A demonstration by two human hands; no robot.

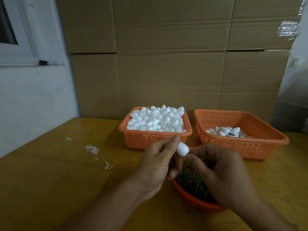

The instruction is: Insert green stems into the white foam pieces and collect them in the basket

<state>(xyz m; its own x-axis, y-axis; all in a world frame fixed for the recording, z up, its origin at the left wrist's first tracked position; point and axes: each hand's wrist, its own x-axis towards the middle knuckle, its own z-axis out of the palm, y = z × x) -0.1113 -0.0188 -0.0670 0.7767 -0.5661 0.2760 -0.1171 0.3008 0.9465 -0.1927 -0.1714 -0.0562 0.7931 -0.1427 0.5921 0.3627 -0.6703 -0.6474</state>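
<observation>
Left hand (160, 161) pinches a smooth white egg-shaped foam piece (182, 148) between thumb and curled fingers; right hand (218, 170) meets its lower end with thumb and forefinger pinched together, what they hold hidden. Below the hands, round red plastic bowl (191, 198) full of thin green stems (191, 180) on a glossy yellow wooden table (66, 180). Farther back, left perforated orange plastic basket (143, 139) heaped with plain foam pieces; right orange basket (246, 144) holds a few, some with dark stems. Corrugated cardboard wall (166, 64) behind.
</observation>
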